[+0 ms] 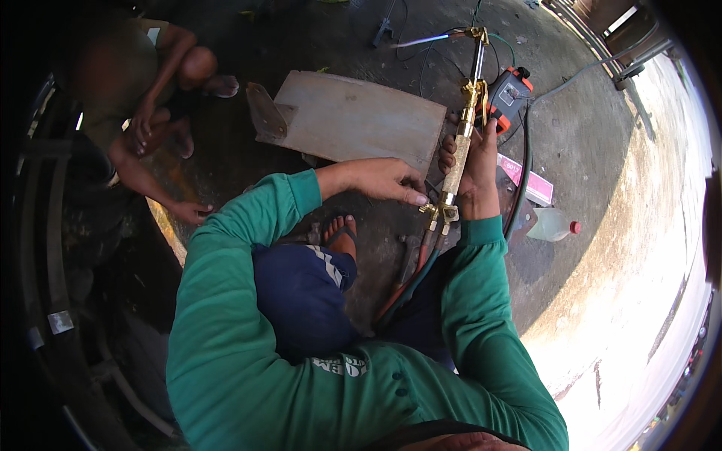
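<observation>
My right hand (478, 167) is wrapped round the brass handle of a cutting torch (454, 174), which points away from me. At its far end the head bends left, and a thin blue flame (423, 40) comes out of the tip. My left hand (385, 180) reaches across to the torch's rear end, thumb and fingers closed at a small brass valve knob (427, 208). A red hose (423, 254) and a green hose (429, 267) run from the torch's rear toward my lap. Beyond my left hand lies a flat metal plate (361, 113) with an upright bracket at its left end.
A black and orange machine (509, 98) stands right of the torch, with cables around it. Nearby are a pink-and-white box (530, 183) and a clear bottle with a red cap (553, 225). Another person (124, 120) squats at the left, one hand (189, 212) near my left sleeve.
</observation>
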The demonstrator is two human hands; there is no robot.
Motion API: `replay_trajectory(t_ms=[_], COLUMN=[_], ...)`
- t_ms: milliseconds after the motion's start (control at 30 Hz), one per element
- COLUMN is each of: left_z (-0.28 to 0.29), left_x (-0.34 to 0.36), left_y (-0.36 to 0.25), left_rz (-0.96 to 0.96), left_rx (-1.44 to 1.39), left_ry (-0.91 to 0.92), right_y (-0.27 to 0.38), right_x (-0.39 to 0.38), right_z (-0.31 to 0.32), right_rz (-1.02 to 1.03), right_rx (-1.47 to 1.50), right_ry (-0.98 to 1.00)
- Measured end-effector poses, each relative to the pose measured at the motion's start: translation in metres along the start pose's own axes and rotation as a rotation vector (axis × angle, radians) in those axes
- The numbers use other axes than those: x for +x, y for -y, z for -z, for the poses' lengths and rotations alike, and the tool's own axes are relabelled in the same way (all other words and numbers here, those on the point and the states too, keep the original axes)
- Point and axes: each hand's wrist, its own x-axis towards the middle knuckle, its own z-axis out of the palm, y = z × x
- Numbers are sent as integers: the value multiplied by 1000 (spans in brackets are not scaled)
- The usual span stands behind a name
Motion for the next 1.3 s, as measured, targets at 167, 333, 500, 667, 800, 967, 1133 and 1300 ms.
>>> replay_trajectory(t_ms=[167,333,500,667,800,967,1133,1300], left_z=[-32,-37,-35,1,34,-2,-9,-6], left_x=[7,8,8,13,21,20,15,11], left_y=[3,2,4,3,-20,-11,-18,-29], left_rz=[101,136,186,43,180,29,101,86], left_rx=[-199,-249,-281,48,284,221,98,112], left_ry=[21,1,9,-407,-86,64,-20,-14], right_y=[-2,-2,-3,-6,-6,-5,-9,-5], right_x=[4,5,5,9,8,1,5,5], right_z=[4,7,6,3,4,6,-2,6], right_rz=[-24,-17,-19,-11,5,-35,-139,-73], right_rx=[5,1,0,-13,-24,20,-18,0], right_ry=[1,7,3,4,1,-9,-39,29])
